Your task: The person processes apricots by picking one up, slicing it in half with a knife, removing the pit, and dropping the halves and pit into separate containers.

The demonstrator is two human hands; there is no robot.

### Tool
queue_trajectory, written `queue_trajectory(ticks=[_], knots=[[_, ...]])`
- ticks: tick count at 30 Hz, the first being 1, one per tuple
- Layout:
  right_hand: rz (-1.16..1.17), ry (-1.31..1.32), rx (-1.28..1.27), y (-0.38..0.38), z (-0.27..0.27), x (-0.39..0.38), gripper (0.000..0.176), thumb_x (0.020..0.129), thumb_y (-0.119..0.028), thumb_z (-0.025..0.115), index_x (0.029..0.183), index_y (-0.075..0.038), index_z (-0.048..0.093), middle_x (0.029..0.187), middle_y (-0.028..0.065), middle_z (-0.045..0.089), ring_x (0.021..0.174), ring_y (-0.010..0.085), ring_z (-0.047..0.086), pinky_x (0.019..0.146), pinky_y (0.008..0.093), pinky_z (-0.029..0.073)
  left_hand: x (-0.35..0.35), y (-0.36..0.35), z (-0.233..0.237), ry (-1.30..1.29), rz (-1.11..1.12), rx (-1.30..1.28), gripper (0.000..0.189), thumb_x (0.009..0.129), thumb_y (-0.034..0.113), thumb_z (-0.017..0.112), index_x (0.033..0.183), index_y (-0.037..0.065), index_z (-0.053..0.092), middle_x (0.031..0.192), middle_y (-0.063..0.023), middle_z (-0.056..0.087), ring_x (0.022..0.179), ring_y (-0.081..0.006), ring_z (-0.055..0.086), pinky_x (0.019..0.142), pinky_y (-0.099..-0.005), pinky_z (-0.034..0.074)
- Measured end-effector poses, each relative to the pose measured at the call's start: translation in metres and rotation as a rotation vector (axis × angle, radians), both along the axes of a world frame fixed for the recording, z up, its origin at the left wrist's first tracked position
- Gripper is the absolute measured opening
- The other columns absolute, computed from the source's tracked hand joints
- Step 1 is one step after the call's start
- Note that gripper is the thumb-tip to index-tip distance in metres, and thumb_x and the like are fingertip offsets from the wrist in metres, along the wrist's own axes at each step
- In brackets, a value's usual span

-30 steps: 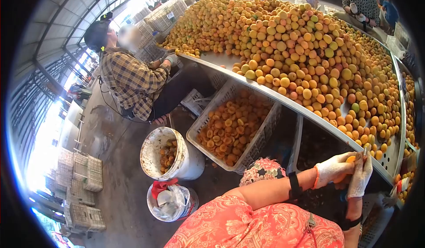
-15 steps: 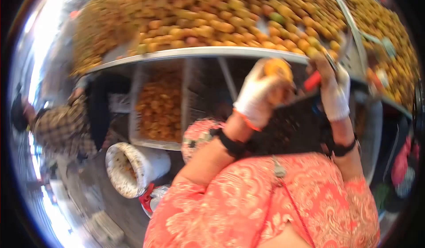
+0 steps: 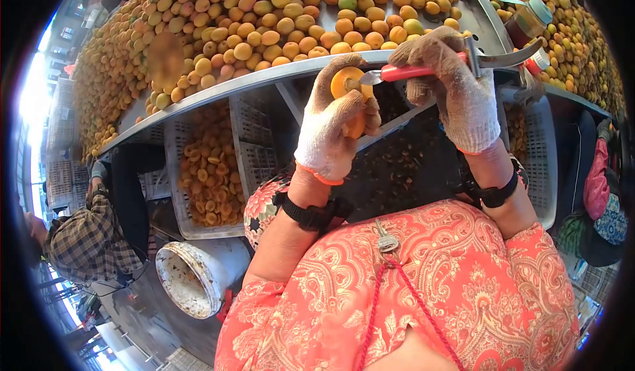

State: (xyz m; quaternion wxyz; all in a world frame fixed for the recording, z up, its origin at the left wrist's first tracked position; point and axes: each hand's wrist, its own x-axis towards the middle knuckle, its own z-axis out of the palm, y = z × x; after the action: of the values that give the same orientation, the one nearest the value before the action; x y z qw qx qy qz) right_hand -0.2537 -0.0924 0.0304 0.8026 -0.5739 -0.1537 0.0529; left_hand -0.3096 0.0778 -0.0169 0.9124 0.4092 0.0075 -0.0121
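In a soiled white glove, my left hand holds an opened orange fruit, its cut face toward the camera with a brown pit in the middle. My right hand, gloved too, is wrapped round a red-handled tool. The tool's small metal tip points left and meets the fruit beside the pit. A curved metal part of the tool sticks out to the right. Both hands are just in front of the metal rim of a table heaped with whole fruit.
Below the rim stands a crate of halved fruit, with a dirty white bucket nearer me. Dark pits lie in front of my body. At the far left sits a person in a checked shirt. A jar stands at the upper right.
My view has shifted and sharpened. Both hands appear further left, and the tool's tip, earlier apart from the fruit, is now at its cut face.
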Motion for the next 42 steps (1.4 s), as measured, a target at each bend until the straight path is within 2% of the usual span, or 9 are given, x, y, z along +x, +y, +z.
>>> queue_trajectory(ticks=[7,8,10,21,23,29,36,38,42], knots=[[0.1,-0.09,-0.192,-0.004,-0.01,-0.007,0.024,0.1,-0.022,0.045,0.089,-0.007,0.06,0.081,0.0033,0.061,0.065,0.01,0.053,0.061,0.0241,0.042,-0.005,0.003,0.002,0.005,-0.033,-0.003,0.048,0.086,0.015,0.066,0.13,0.004,0.051,0.097,-0.0073,0.065,0.072,-0.0134,0.063,0.056,-0.0252,0.05],[0.144,0.126,-0.013,-0.002,-0.015,-0.008,0.03,0.103,-0.029,0.043,0.083,-0.009,0.054,0.083,0.0052,0.06,0.061,0.0104,0.05,0.056,0.0251,0.041,-0.008,0.003,0.01,0.031,-0.042,-0.061,0.048,0.087,0.013,0.067,0.131,0.005,0.05,0.095,-0.0061,0.064,0.07,-0.0132,0.062,0.053,-0.0253,0.048],[0.169,0.244,0.187,0.002,-0.025,0.002,0.041,0.103,-0.044,0.047,0.077,-0.012,0.045,0.078,0.0045,0.055,0.052,0.0108,0.046,0.04,0.0241,0.035,-0.008,0.008,0.009,0.057,-0.094,-0.185,0.052,0.087,0.006,0.063,0.136,0.008,0.047,0.088,-0.0053,0.06,0.058,-0.0135,0.057,0.048,-0.0264,0.046],[-0.067,0.45,0.307,0.031,-0.028,0.002,0.038,0.101,-0.039,0.054,0.075,-0.014,0.042,0.07,0.0007,0.044,0.045,0.0107,0.041,0.036,0.0235,0.032,0.006,0.002,-0.015,0.048,0.027,0.029,0.057,0.082,-0.002,0.057,0.136,0.013,0.048,0.094,-0.0018,0.053,0.069,-0.0091,0.053,0.055,-0.0239,0.047],[-0.125,0.471,0.3,0.032,-0.039,0.0,0.035,0.097,-0.041,0.061,0.077,-0.016,0.046,0.075,-0.0011,0.048,0.049,0.0095,0.041,0.039,0.0226,0.031,0.014,-0.005,-0.031,-0.275,0.455,0.651,0.052,0.084,-0.001,0.059,0.134,0.01,0.049,0.099,-0.0073,0.06,0.074,-0.0185,0.062,0.064,-0.0308,0.052],[-0.205,0.356,0.085,0.032,-0.041,-0.004,0.034,0.097,-0.041,0.06,0.081,-0.014,0.049,0.08,0.0044,0.059,0.046,0.0108,0.046,0.037,0.0222,0.031,0.005,0.008,-0.006,-0.052,0.219,1.331,0.043,0.086,0.003,0.064,0.127,0.006,0.053,0.109,-0.0191,0.067,0.102,-0.0361,0.066,0.084,-0.0366,0.054],[-0.203,0.073,-0.084,0.007,-0.026,0.005,0.035,0.1,-0.039,0.056,0.081,-0.01,0.05,0.08,0.0073,0.064,0.048,0.0095,0.046,0.043,0.0207,0.03,0.018,-0.001,-0.034,-0.146,0.458,0.799,0.028,0.092,0.011,0.058,0.12,0.008,0.056,0.083,-0.0074,0.063,0.07,-0.0189,0.063,0.062,-0.0345,0.051],[-0.233,0.09,-0.082,0.001,-0.038,0.01,0.029,0.1,-0.033,0.056,0.084,-0.009,0.052,0.081,0.0047,0.065,0.05,0.0065,0.043,0.046,0.0197,0.027,0.012,0.005,-0.017,0.275,0.071,0.341,0.025,0.096,0.015,0.053,0.12,0.012,0.057,0.076,0.0001,0.053,0.063,-0.0088,0.051,0.052,-0.0271,0.043],[-0.192,0.084,-0.257,0.007,-0.04,0.009,0.016,0.096,-0.022,0.061,0.093,-0.007,0.057,0.078,0.0009,0.061,0.05,0.003,0.042,0.045,0.0191,0.028,0.013,0.0,-0.02,0.3,0.039,0.256,0.025,0.098,0.017,0.052,0.123,0.015,0.055,0.079,0.0016,0.051,0.061,-0.008,0.048,0.048,-0.0237,0.039]])
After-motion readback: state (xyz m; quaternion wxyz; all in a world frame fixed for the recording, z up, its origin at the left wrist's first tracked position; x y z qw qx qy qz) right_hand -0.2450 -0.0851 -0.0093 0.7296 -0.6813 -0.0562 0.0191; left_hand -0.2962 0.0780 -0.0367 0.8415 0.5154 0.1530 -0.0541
